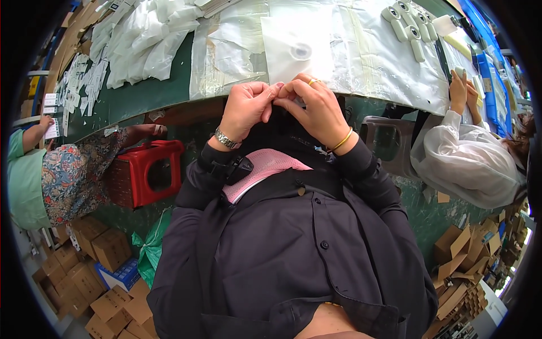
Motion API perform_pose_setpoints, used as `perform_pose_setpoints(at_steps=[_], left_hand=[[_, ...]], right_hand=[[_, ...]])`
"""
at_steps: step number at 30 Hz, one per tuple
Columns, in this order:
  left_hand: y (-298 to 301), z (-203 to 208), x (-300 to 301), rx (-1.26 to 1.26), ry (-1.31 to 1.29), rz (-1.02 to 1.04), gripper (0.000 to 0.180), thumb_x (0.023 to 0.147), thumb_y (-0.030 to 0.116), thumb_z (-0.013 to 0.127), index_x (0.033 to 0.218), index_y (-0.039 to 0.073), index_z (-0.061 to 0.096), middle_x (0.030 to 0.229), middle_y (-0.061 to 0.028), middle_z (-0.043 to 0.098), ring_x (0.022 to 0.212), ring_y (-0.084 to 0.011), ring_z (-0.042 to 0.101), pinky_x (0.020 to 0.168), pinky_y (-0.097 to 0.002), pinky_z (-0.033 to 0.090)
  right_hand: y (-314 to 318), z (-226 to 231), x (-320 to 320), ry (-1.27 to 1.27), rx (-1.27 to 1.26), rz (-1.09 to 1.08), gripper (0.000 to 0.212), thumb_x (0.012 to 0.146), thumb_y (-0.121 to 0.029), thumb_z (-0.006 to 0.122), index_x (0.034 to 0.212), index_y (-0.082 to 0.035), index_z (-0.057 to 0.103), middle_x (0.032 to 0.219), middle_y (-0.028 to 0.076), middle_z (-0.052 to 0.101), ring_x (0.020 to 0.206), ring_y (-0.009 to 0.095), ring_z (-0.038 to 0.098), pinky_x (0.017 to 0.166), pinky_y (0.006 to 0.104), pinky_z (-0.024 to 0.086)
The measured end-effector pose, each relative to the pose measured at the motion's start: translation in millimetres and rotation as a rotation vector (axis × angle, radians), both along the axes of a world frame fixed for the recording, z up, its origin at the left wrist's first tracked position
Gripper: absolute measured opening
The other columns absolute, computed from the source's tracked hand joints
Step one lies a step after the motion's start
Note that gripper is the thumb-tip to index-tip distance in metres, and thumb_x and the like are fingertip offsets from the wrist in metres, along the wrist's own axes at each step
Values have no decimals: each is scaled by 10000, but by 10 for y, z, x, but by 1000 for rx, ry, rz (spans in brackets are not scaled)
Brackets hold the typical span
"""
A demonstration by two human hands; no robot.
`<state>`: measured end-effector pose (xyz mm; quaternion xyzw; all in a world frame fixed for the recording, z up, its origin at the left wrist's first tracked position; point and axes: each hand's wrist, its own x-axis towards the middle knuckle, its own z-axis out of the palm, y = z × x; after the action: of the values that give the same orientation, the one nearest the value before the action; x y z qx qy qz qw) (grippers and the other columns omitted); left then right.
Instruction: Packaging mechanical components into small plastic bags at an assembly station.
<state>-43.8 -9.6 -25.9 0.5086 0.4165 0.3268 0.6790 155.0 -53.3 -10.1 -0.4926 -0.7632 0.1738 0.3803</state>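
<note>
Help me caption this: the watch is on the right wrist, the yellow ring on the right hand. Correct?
Not quite: the head view shows the watch on the left wrist, not the right. The yellow ring is on the right hand.

On the green-topped workbench [141, 97], the translucent white rectangular plastic bag [282, 51] lies between the heap of crumpled white plastic bags [147, 42], left, and the white round-headed elongated devices [414, 34], right.
</note>
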Motion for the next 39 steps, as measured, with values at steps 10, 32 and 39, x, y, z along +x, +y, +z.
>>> perform_pose_setpoints(at_steps=[10, 32, 39], left_hand=[[17, -61, 62, 78, -31, 54, 284, 1087, 214, 697, 875, 25, 708, 697, 50, 622, 518, -5, 473, 480, -184, 313], [0, 79, 30, 52, 16, 74, 366, 1071, 326, 734, 813, 70, 694, 582, 63, 542, 475, -5, 389, 460, -213, 233], [22, 9, 36, 79, 3, 66, 349, 1076, 291, 727, 815, 64, 687, 601, 63, 553, 491, -1, 411, 467, -205, 266]], right_hand=[[77, -49, 23, -62, 166, 92, 164, 940, -132, 778, 1005, -39, 659, 969, 95, 642, 919, 317, 628, 870, 410, 494], [36, 42, -17, 140, -33, -13, 182, 914, -132, 834, 1003, -33, 709, 926, 74, 673, 755, 230, 637, 749, 361, 516], [82, -51, -15, 85, 5, 64, 178, 923, -129, 815, 998, -35, 685, 925, 79, 650, 799, 270, 630, 755, 375, 505]])
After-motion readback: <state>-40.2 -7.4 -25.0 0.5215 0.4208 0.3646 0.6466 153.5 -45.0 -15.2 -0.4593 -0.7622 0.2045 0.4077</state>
